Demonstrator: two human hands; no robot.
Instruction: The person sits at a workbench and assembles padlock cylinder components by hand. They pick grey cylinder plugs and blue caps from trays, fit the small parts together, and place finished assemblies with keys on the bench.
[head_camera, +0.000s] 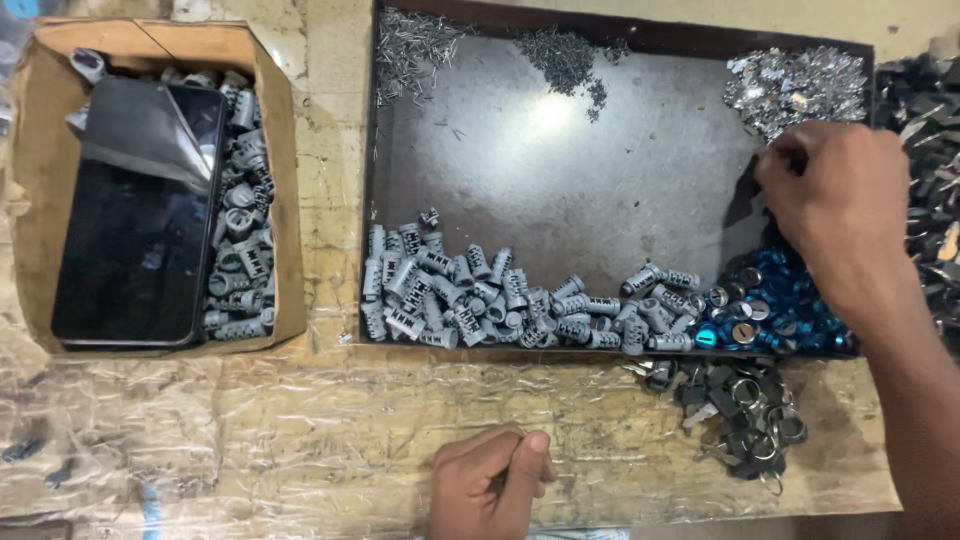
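Note:
My right hand (830, 205) reaches into the right side of a dark metal tray (560, 170), its fingertips pinched together just below a heap of shiny silver bits (795, 85); whether they hold a piece is hidden. Blue round caps (770, 305) lie under the wrist. My left hand (495, 480) rests curled in a loose fist on the plastic-covered bench near the front edge, and I see nothing in it. Several grey lock cylinders (480, 295) are piled along the tray's front edge.
A cardboard box (285, 190) at left holds more grey cylinders and a black phone (135, 215). Thin pins (420, 45) and tiny springs (570, 55) lie at the tray's back. Keys on rings (735, 400) lie in front of the tray. Dark metal parts (925, 130) are heaped at far right.

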